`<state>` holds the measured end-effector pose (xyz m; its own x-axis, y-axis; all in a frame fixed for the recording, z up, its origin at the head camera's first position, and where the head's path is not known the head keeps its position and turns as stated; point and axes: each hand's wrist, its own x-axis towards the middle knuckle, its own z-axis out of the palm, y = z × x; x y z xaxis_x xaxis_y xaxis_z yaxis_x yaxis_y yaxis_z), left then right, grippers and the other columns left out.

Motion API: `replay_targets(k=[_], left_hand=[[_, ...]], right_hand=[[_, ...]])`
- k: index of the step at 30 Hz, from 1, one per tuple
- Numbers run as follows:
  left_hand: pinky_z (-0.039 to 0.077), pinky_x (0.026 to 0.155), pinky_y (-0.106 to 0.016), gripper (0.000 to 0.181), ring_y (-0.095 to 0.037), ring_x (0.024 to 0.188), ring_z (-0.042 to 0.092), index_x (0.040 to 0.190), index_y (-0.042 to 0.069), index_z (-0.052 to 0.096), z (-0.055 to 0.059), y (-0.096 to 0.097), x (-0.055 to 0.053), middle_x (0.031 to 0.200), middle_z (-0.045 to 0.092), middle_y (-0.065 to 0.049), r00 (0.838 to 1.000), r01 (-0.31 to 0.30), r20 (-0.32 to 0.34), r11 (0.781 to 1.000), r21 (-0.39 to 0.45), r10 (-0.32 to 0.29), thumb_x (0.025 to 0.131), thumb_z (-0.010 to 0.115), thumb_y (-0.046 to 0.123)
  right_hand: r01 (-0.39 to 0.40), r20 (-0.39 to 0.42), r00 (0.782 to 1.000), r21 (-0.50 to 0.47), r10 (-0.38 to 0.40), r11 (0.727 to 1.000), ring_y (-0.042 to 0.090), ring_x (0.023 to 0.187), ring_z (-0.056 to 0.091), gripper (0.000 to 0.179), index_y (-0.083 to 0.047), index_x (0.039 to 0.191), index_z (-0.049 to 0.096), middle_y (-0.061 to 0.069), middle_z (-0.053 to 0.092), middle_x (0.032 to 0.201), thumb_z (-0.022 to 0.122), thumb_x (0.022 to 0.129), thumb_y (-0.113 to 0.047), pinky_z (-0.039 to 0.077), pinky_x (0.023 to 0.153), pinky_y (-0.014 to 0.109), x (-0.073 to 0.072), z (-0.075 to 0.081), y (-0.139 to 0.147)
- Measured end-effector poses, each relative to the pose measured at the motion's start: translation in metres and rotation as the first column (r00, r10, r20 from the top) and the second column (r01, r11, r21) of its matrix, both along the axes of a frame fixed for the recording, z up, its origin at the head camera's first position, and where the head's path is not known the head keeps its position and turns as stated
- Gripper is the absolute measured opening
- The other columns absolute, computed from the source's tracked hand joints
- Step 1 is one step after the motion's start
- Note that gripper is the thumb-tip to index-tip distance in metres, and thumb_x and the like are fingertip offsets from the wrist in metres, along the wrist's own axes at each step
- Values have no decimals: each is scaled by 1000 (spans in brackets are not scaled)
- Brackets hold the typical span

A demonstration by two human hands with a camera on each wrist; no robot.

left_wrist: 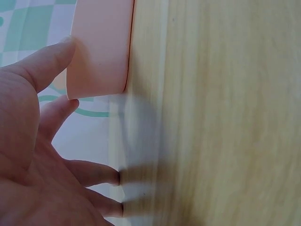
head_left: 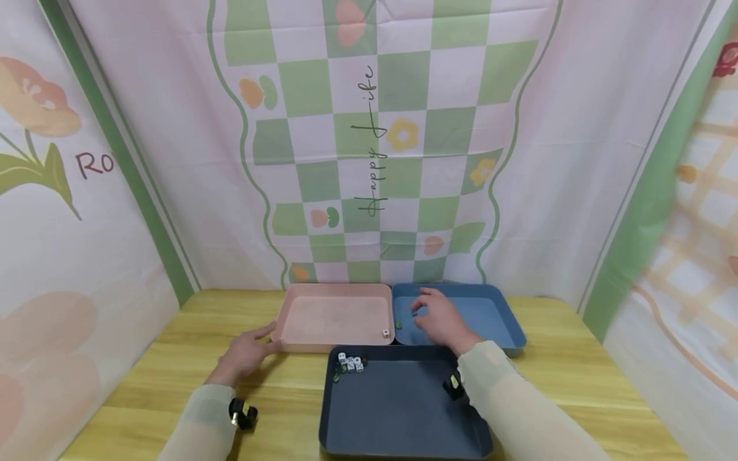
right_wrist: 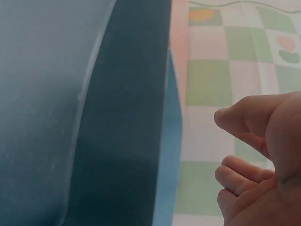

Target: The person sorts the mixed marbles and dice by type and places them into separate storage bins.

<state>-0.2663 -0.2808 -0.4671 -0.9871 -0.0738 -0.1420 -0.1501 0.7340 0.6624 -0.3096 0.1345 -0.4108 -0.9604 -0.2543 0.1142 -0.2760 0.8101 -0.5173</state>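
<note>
At the pink tray's (head_left: 340,314) near left corner is my left hand (head_left: 245,353). The left wrist view shows its thumb and index fingertip at the rim, while the other fingers reach down beside the tray with tips at the tabletop. My right hand (head_left: 444,321) hovers over the blue tray (head_left: 490,314), thumb and fingers apart with nothing between them. A small green piece (head_left: 398,325) lies by the blue tray's left wall. One white die (head_left: 385,333) sits in the pink tray's near right corner. White dice (head_left: 350,363) cluster in the dark tray (head_left: 398,416) among small green pieces.
The pink and blue trays stand side by side on the wooden table (head_left: 288,410), with the dark tray in front. A checkered curtain (head_left: 403,211) hangs right behind them. My right forearm (head_left: 519,403) crosses over the dark tray's right side.
</note>
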Motion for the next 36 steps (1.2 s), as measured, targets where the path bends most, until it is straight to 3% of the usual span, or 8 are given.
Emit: replay_targets(k=[4, 7, 18, 29, 36], left_hand=[[-6, 90, -86, 72, -57, 138, 22, 151, 27, 46, 0, 0, 1, 152, 36, -25, 1000, -4, 0, 1000, 3, 4, 89, 64, 61], [-7, 90, -86, 73, -56, 138, 22, 151, 28, 46, 1, 0, 2, 152, 36, -25, 1000, -7, 1, 1000, 13, 7, 89, 64, 63], [-8, 90, -86, 72, -58, 138, 19, 151, 27, 45, 3, 1, 4, 153, 35, -26, 1000, -7, -1, 1000, -4, 7, 90, 63, 61], [-7, 90, -86, 72, -57, 138, 21, 150, 27, 46, 4, 3, 3, 153, 35, -25, 1000, -9, -1, 1000, -1, 9, 89, 64, 61], [-7, 90, -86, 72, -57, 138, 21, 151, 28, 45, 2, 2, 3, 153, 34, -26, 1000, -10, -2, 1000, -7, 10, 90, 63, 62]], right_hand=[[16, -11, 1000, -1, -16, 1000, 44, 132, 42, 28, -3, 123, 67, 25, 35, 153, 63, 96, -8, 44, 98, 55, -3, -2, 4], [39, -8, 999, -17, -39, 999, 45, 136, 37, 34, -3, 132, 62, 25, 33, 154, 62, 99, -12, 38, 104, 59, -4, -3, 5], [76, -1, 997, -16, -76, 997, 44, 138, 35, 35, -4, 131, 63, 24, 32, 155, 64, 99, -18, 37, 105, 59, -3, -2, 5], [64, 45, 997, -52, -62, 997, 46, 136, 36, 37, -2, 129, 64, 25, 33, 154, 63, 98, -23, 36, 105, 60, 0, -4, 5], [55, 30, 998, -46, -54, 997, 46, 135, 37, 36, -2, 128, 65, 26, 35, 153, 64, 98, -21, 35, 106, 60, 0, -5, 3]])
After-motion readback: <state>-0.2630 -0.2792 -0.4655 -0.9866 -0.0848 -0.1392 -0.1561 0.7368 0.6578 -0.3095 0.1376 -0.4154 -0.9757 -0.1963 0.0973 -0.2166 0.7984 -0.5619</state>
